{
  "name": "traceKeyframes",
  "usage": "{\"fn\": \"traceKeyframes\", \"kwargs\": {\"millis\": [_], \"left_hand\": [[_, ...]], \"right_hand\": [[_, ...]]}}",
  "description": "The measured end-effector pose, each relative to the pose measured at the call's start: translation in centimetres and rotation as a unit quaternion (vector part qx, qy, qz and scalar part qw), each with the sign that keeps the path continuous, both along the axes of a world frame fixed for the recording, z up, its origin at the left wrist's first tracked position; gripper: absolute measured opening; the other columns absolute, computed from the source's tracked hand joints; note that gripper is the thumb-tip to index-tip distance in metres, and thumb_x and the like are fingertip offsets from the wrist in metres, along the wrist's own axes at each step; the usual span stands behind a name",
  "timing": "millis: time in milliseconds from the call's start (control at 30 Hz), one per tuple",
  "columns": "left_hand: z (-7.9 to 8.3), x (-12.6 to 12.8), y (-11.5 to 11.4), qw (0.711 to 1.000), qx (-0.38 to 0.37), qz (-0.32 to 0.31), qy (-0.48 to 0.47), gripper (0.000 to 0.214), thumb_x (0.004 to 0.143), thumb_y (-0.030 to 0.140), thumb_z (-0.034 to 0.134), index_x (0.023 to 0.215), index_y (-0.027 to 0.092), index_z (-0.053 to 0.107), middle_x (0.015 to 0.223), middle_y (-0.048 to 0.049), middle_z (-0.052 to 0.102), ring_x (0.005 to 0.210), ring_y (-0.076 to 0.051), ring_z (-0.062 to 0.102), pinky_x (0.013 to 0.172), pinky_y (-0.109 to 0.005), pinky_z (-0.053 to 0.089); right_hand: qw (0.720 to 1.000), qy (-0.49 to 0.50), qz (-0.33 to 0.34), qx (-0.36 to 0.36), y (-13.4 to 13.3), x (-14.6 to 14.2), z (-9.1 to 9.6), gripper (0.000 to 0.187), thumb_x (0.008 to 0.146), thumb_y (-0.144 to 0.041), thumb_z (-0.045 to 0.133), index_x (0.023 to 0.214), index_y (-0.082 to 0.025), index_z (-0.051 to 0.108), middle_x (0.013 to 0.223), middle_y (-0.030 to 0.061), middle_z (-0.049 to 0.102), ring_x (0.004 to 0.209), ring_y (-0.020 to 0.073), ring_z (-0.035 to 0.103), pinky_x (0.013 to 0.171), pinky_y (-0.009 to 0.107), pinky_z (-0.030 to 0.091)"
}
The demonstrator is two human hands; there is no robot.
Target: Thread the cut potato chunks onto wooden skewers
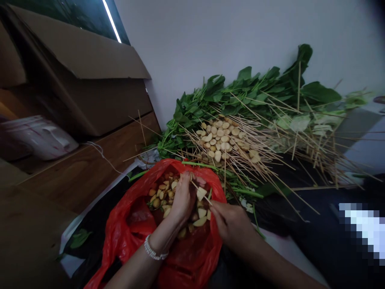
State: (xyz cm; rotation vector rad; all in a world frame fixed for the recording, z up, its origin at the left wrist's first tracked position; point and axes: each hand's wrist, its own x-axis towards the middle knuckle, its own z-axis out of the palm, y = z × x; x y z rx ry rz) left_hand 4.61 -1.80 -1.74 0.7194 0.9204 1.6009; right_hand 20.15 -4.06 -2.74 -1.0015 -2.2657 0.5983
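Note:
My right hand [231, 221] is closed on a thin wooden skewer [195, 184], which slants up to the left over an open red plastic bag [117, 224]. A pale potato slice [201, 194] is threaded on the skewer. My left hand [183, 200], with a white beaded bracelet at the wrist, pinches a potato slice [191, 177] at the skewer's far end; its fingertips partly hide that slice. Inside the bag, below both hands, lie many loose potato slices [200, 221] and small chunks [162, 194].
Behind the bag, potato slices on skewers [221, 136] lie piled with their sticks fanned right. Leafy greens [207, 96] line the wall, and skewered pale leaves [297, 122] lie right. A cardboard box [105, 100] and a white bucket [42, 138] stand left.

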Motion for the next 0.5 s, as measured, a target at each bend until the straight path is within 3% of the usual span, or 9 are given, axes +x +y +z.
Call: {"fn": "traceKeyframes", "kwargs": {"millis": [67, 133, 200, 267, 333, 367, 433, 500], "left_hand": [[0.2, 0.1, 0.0, 1.0, 0.019, 0.017, 0.013, 0.021, 0.087, 0.039, 0.052, 0.076, 0.021, 0.055, 0.073, -0.0023, 0.065, 0.069, -0.016, 0.06, 0.063, -0.027, 0.045], [0.3, 0.3, -0.1, 0.999, 0.014, 0.022, 0.023, 0.022, 0.088, 0.039, 0.052, 0.076, 0.02, 0.056, 0.074, -0.0033, 0.066, 0.069, -0.016, 0.06, 0.064, -0.027, 0.045], [0.2, 0.4, -0.1, 0.999, 0.019, 0.022, 0.031, 0.024, 0.088, 0.04, 0.052, 0.076, 0.02, 0.057, 0.074, -0.0038, 0.066, 0.068, -0.017, 0.061, 0.064, -0.028, 0.046], [0.0, 0.4, -0.2, 0.998, 0.035, 0.02, 0.045, 0.026, 0.088, 0.042, 0.052, 0.075, 0.02, 0.058, 0.075, -0.0042, 0.066, 0.069, -0.017, 0.061, 0.065, -0.028, 0.046], [-0.2, 0.5, -0.2, 0.996, 0.045, 0.024, 0.071, 0.028, 0.09, 0.043, 0.049, 0.075, 0.021, 0.058, 0.075, -0.0046, 0.067, 0.07, -0.018, 0.061, 0.067, -0.03, 0.047], [-0.3, 0.5, -0.2, 0.995, 0.046, 0.028, 0.084, 0.028, 0.09, 0.043, 0.048, 0.075, 0.021, 0.058, 0.074, -0.0047, 0.067, 0.07, -0.018, 0.062, 0.067, -0.03, 0.047], [-0.3, 0.5, -0.3, 0.993, 0.039, 0.038, 0.102, 0.027, 0.09, 0.042, 0.048, 0.075, 0.021, 0.057, 0.073, -0.0046, 0.067, 0.071, -0.019, 0.062, 0.068, -0.031, 0.048], [-0.1, 0.6, -0.4, 0.993, 0.025, 0.046, 0.11, 0.026, 0.09, 0.041, 0.047, 0.075, 0.022, 0.054, 0.071, -0.0043, 0.067, 0.071, -0.02, 0.063, 0.068, -0.031, 0.048]], "right_hand": [[0.983, 0.087, 0.036, -0.16, 0.3, -0.2, 0.7, 0.036, 0.094, -0.026, 0.035, 0.076, -0.015, 0.065, 0.049, -0.0021, 0.052, 0.046, 0.0125, 0.049, 0.048, 0.021, 0.035], [0.96, 0.122, 0.054, -0.246, 0.5, -0.3, 1.0, 0.038, 0.094, -0.032, 0.035, 0.078, -0.015, 0.065, 0.043, -0.0055, 0.043, 0.04, 0.0112, 0.042, 0.043, 0.02, 0.032], [0.974, 0.099, 0.045, -0.199, 0.4, -0.2, 0.7, 0.037, 0.093, -0.03, 0.036, 0.077, -0.014, 0.065, 0.047, -0.0033, 0.049, 0.044, 0.0119, 0.047, 0.046, 0.021, 0.034], [0.998, 0.028, 0.004, -0.053, 0.1, 0.0, 0.1, 0.03, 0.09, -0.021, 0.04, 0.081, -0.012, 0.067, 0.061, 0.0034, 0.061, 0.054, 0.0149, 0.056, 0.053, 0.023, 0.037], [0.995, -0.05, -0.033, 0.074, -0.2, 0.2, -0.4, 0.029, 0.084, -0.011, 0.042, 0.098, -0.008, 0.067, 0.074, 0.0109, 0.068, 0.06, 0.018, 0.06, 0.056, 0.025, 0.038], [0.991, -0.073, -0.044, 0.104, -0.3, 0.2, -0.5, 0.032, 0.082, -0.008, 0.042, 0.103, -0.007, 0.066, 0.077, 0.013, 0.069, 0.06, 0.0186, 0.06, 0.056, 0.026, 0.037], [0.994, -0.062, -0.033, 0.08, -0.3, 0.1, -0.4, 0.029, 0.084, -0.009, 0.041, 0.097, -0.009, 0.067, 0.075, 0.0112, 0.069, 0.06, 0.0172, 0.06, 0.055, 0.025, 0.038], [1.0, 0.009, 0.007, -0.02, 0.0, 0.0, -0.1, 0.03, 0.092, -0.017, 0.037, 0.081, -0.014, 0.065, 0.066, 0.0044, 0.065, 0.059, 0.0143, 0.058, 0.055, 0.021, 0.038]]}}
